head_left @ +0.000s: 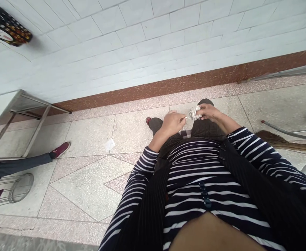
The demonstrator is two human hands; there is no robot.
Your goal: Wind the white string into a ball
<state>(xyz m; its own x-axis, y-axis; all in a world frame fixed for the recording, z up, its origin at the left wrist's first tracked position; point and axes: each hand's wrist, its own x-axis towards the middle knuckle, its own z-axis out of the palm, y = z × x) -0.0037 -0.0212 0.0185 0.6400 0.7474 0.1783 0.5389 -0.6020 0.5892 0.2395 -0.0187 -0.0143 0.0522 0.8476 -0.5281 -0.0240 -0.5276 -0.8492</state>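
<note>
A small looped bundle of white yarn-like cord [194, 113] is in front of me, above my lap. My right hand [207, 112] grips it from the right, fingers curled around its edge. Just to the left, my left hand [173, 122] is closed in a pinch. A thin pale strand or stick shows at its fingertips, pointing toward the bundle; which of the two it is, I cannot make out. Both hands are over my dark trousers [207, 129], close together but apart.
A metal-framed table [44, 118] stands at the left, with another person's leg and red shoe [61, 150] beside a wire stool [21, 188]. White paper [109, 144] lies on the floor. At the right are a broom [281, 139] and metal legs [286, 128]. A tiled wall [153, 45] rises ahead.
</note>
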